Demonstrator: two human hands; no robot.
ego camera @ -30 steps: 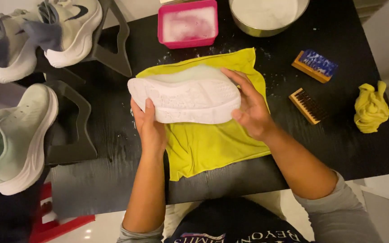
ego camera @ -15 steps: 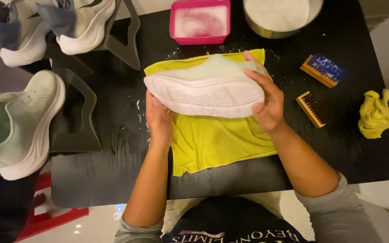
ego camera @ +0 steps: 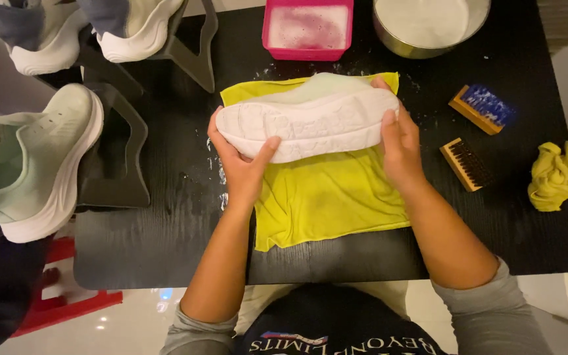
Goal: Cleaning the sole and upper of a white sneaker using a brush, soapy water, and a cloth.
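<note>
Head cam, looking down at both hands on one sneaker (ego camera: 310, 121), held sole-up w/ white sole facing the camera, pale green upper on the far side. Left hand (ego camera: 241, 167) has its grip closed on one end of the shoe: thumb pressed on the sole, other fingers wrapped behind, out of sight. Right hand (ego camera: 399, 148) has its grip closed on the opposite end, fingers curled over the edge, thumb on the sole. Shoe sits between the two grips, over the far part of a yellow cloth (ego camera: 327, 197); can't tell if it touches the cloth or is lifted clear.

Cloth is spread flat on the black desk (ego camera: 152, 243), right under both grips and reaching toward the person. Beyond the grips, at the desk's far edge: pink tub (ego camera: 307, 29) of foamy liquid & a metal bowl (ego camera: 428, 26) w/ white contents. Outboard of the right grip: wooden brush w/ blue bristles (ego camera: 482, 108), a second wooden brush w/ dark bristles (ego camera: 466, 164) nearer the person, then a crumpled yellow rag (ego camera: 552, 177) well apart near the desk edge. Outboard of the left grip: pale green sneaker (ego camera: 31, 164) on a dark stand (ego camera: 110, 171), two more shoes (ego camera: 77, 33) beyond it on stands. White flecks on the desk just beside the left grip.
</note>
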